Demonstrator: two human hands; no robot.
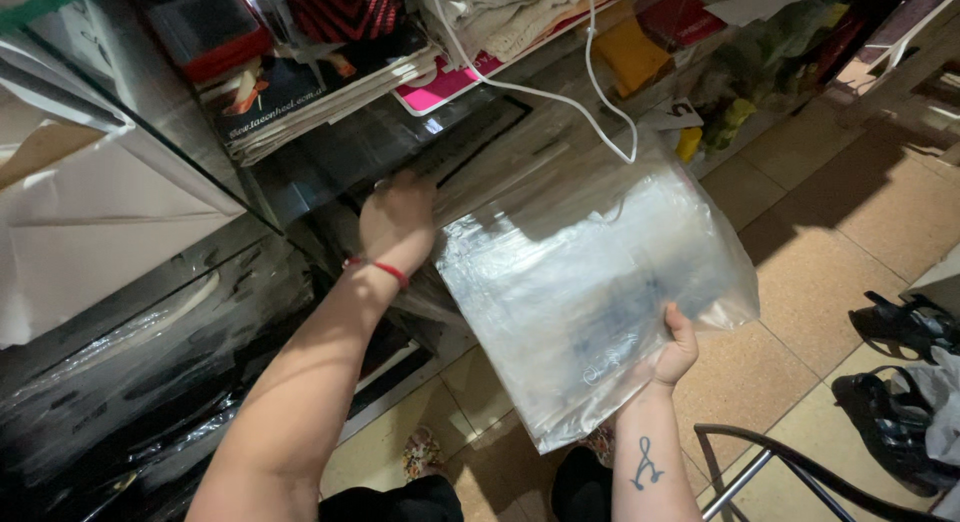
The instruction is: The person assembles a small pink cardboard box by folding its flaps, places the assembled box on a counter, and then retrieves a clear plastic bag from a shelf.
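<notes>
A glass shelf (330, 152) bears stacked magazines (300, 97) and folded cloth (500, 17).

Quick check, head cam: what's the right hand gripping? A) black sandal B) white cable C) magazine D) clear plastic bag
D. The right hand pinches the lower edge of the clear plastic bag, while the left hand reaches to the bag's far edge at the glass shelf; the white cable hangs free above.
</notes>
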